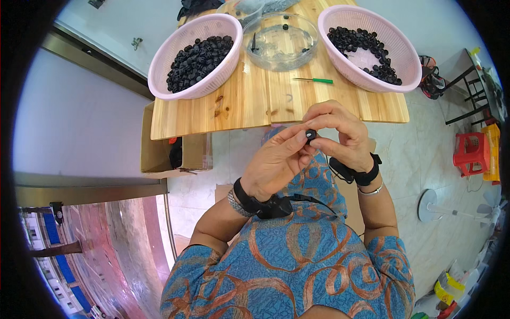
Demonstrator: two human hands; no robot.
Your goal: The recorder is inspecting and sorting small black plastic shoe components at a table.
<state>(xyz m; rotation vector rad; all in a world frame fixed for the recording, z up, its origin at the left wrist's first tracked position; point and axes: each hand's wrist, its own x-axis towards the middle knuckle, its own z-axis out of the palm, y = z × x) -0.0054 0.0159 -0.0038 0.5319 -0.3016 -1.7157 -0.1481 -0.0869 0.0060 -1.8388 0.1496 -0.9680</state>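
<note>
Just off the table's near edge, my left hand [280, 159] and my right hand [340, 133] meet around a small round black part [311, 135] with a pale spot on it. Fingertips of both hands pinch it from either side. On the table's left stands a pink basket [159, 80] heaped with small black parts [199, 64]. A second pink basket [345, 69], to the right, has fewer black parts [364, 45] spread around its bottom. Between the baskets lies a small screwdriver [321, 81] with a green handle.
A clear round tray [281, 63] with a few black bits sits between the baskets on the wooden table [255, 109]. Below the table's left side is an open cardboard box [151, 159]. Over the floor at right are a red stool [470, 153] and a fan [427, 206].
</note>
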